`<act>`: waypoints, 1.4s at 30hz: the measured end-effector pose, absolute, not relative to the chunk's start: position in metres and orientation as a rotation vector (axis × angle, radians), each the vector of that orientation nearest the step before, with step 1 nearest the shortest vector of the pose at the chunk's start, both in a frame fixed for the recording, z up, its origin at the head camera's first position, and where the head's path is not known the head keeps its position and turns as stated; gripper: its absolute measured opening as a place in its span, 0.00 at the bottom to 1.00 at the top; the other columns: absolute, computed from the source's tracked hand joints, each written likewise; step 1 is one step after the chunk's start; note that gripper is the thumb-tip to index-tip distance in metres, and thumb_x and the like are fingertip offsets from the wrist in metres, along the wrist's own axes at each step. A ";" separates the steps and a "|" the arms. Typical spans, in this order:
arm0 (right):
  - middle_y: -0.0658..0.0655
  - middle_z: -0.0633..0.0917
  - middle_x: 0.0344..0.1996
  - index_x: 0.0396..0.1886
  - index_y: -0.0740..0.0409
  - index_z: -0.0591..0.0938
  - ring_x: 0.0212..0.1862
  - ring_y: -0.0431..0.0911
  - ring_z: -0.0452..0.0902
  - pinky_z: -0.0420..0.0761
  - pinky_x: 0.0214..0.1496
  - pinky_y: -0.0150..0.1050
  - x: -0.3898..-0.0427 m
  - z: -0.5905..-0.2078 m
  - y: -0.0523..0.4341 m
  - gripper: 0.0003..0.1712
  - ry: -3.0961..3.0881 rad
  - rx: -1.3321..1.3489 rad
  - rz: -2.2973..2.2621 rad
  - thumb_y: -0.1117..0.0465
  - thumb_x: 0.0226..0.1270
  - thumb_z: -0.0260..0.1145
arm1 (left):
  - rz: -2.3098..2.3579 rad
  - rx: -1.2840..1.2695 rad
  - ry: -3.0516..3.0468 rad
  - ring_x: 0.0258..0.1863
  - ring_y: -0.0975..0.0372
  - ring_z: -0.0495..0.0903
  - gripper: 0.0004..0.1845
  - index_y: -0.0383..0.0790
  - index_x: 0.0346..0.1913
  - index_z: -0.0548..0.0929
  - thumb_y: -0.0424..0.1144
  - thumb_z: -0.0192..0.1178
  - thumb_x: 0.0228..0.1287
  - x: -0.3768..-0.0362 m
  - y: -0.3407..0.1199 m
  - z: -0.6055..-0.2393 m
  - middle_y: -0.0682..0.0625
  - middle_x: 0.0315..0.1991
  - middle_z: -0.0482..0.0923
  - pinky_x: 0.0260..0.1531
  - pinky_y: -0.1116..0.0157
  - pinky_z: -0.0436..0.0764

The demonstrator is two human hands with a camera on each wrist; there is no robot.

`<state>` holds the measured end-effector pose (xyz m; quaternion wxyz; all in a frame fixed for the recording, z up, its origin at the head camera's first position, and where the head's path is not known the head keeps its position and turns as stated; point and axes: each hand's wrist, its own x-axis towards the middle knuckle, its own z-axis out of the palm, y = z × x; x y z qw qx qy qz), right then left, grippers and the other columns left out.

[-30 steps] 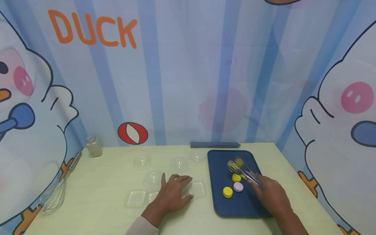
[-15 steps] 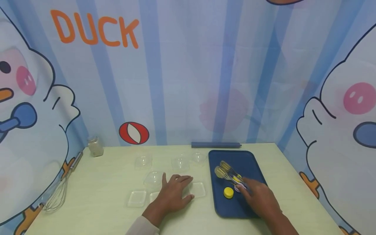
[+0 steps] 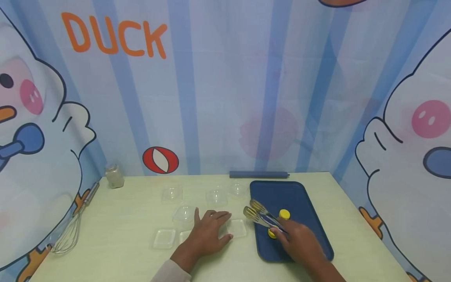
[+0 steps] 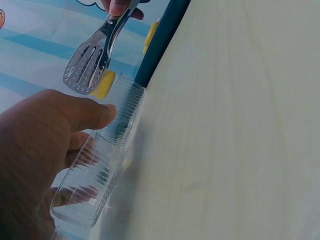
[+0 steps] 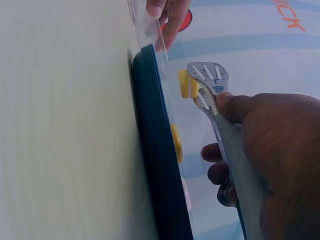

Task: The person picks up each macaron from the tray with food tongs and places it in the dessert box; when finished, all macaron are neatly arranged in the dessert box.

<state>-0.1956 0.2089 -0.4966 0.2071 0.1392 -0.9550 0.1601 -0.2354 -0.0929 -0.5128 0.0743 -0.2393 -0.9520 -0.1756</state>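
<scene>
My right hand (image 3: 301,243) grips metal tongs (image 3: 251,214) with slotted spatula-like ends. A yellow macaron (image 5: 186,84) sits between those ends, off the tray, as the right wrist view shows. My left hand (image 3: 208,235) holds a clear ribbed plastic box (image 4: 100,165) on the table, thumb at one side and fingers seen through the plastic at the other. The tong ends hang just above and right of that box. On the blue tray (image 3: 262,250) are two more yellow macarons (image 3: 284,214); a pinkish one (image 5: 186,194) shows in the right wrist view, hidden by my hand in the head view.
Clear square bases (image 3: 164,238) and several domed clear lids (image 3: 216,196) stand around the left hand. A whisk (image 3: 70,229) and a glass jar (image 3: 114,176) are at the left. A dark blue roll (image 3: 258,174) lies along the back edge.
My right hand has carried the tongs leftward and toward me, from the middle of the tray to past its left edge, beside the plastic box. The left hand stays in place.
</scene>
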 end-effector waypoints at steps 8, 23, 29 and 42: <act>0.54 0.95 0.43 0.54 0.53 0.91 0.41 0.48 0.93 0.91 0.42 0.49 -0.193 -0.500 0.198 0.19 -2.621 0.458 0.430 0.49 0.70 0.79 | -0.506 -0.720 -2.853 0.69 0.48 0.80 0.32 0.49 0.74 0.82 0.56 0.68 0.72 -0.236 -0.093 -0.513 0.54 0.72 0.82 0.72 0.16 0.55; 0.51 0.95 0.48 0.59 0.52 0.91 0.49 0.46 0.93 0.92 0.50 0.49 -0.189 -0.495 0.177 0.24 -2.847 0.384 0.509 0.45 0.72 0.76 | -0.512 -0.728 -2.839 0.67 0.50 0.80 0.32 0.49 0.74 0.81 0.56 0.68 0.71 -0.235 -0.093 -0.512 0.53 0.72 0.82 0.72 0.16 0.55; 0.52 0.95 0.48 0.61 0.52 0.90 0.49 0.47 0.93 0.92 0.50 0.50 -0.188 -0.496 0.175 0.25 -2.861 0.398 0.481 0.44 0.72 0.76 | -0.504 -0.724 -2.852 0.68 0.50 0.80 0.32 0.50 0.74 0.81 0.56 0.68 0.71 -0.235 -0.093 -0.512 0.54 0.72 0.82 0.72 0.16 0.55; 0.50 0.95 0.48 0.62 0.51 0.90 0.49 0.45 0.92 0.92 0.50 0.49 -0.191 -0.499 0.177 0.26 -2.868 0.405 0.524 0.44 0.71 0.77 | -0.502 -0.714 -2.862 0.69 0.50 0.80 0.32 0.50 0.74 0.81 0.56 0.69 0.71 -0.237 -0.092 -0.513 0.54 0.73 0.82 0.72 0.16 0.54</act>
